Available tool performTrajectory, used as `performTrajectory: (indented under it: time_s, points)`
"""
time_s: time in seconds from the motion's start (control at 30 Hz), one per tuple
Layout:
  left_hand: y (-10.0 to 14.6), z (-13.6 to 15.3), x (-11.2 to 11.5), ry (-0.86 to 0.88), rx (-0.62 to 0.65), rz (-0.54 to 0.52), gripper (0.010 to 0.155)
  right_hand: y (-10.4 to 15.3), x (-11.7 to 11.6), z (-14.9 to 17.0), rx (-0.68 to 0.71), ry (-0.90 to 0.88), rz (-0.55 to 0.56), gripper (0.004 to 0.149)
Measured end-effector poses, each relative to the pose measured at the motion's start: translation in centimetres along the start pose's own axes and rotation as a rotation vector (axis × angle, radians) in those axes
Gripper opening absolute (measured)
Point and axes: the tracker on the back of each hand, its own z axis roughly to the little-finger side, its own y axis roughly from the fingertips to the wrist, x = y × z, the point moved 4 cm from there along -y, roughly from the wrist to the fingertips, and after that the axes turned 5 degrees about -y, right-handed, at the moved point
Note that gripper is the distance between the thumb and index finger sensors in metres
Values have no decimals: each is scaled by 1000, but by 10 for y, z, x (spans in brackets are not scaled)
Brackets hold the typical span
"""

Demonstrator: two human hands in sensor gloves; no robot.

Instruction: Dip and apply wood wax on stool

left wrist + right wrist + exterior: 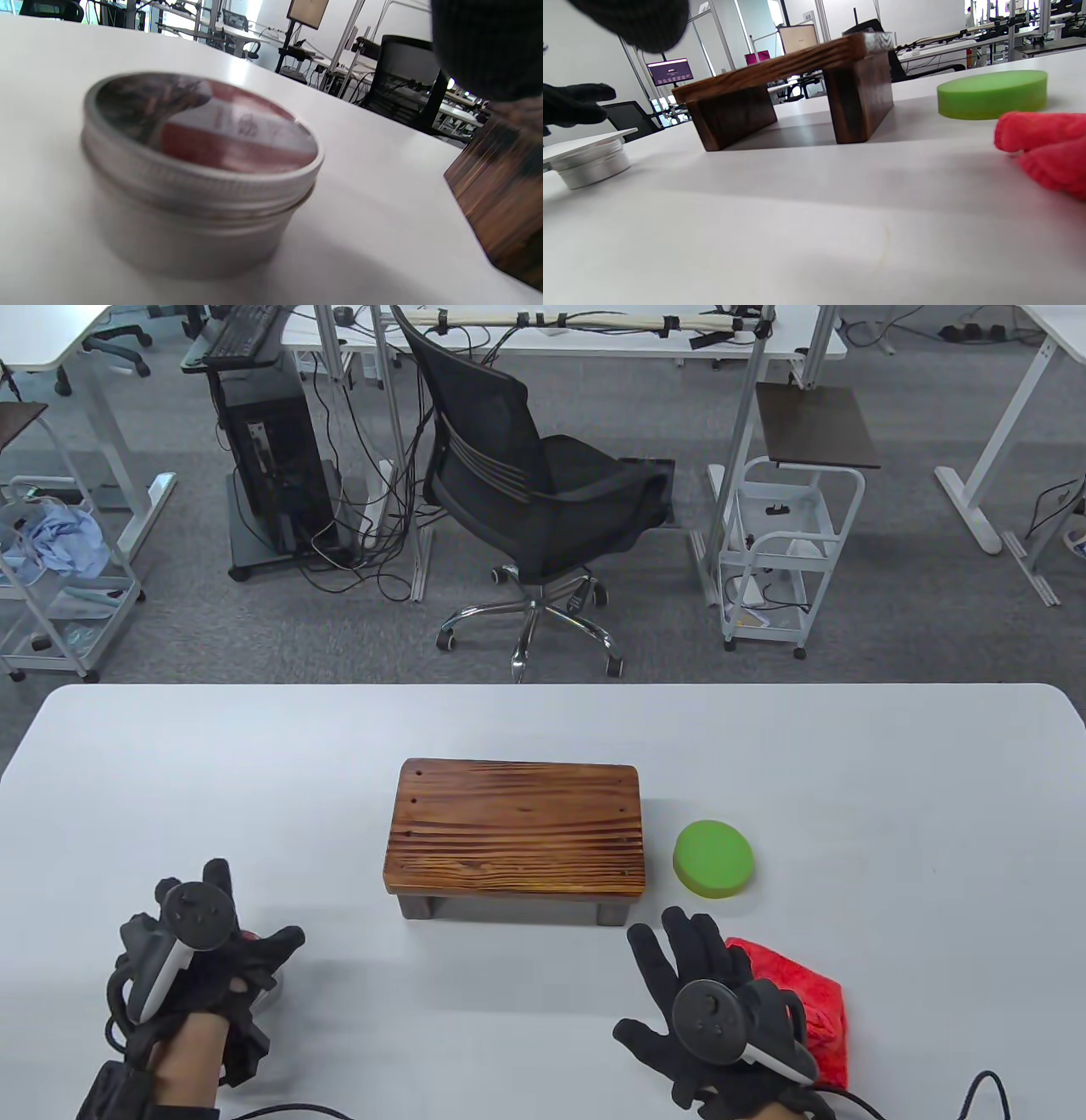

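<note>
Grey carpet [916, 585], black office chair [534, 492], white desks [594, 339] behind.

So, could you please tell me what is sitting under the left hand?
A round metal tin with its lid on stands under the left hand on the table. From above, the hand hides most of it; its contents cannot be seen.

No legible text anywhere.

A white table [254, 746] with rounded corners carries four things. A wooden stool [516, 831] stands at its middle. Just right of it lies a green round sponge [713, 858]. A red cloth [814, 1010] lies near right, and a lidded metal tin [195, 169] sits near left.
</note>
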Motion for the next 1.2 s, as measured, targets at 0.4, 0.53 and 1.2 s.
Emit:
performTrajectory:
  time_s: [0.4, 0.53, 1.2]
  points:
    - [-6, 9, 35, -55, -32, 48, 116, -1, -1, -1, -2, -7, -26, 98]
    - [-9, 10, 40, -72, -56, 57, 115, 0, -1, -1, 3, -15, -25, 98]
    - [-12, 11, 39, -92, -99, 23, 114, 0, -2, 3, 6, -77, -65, 98]
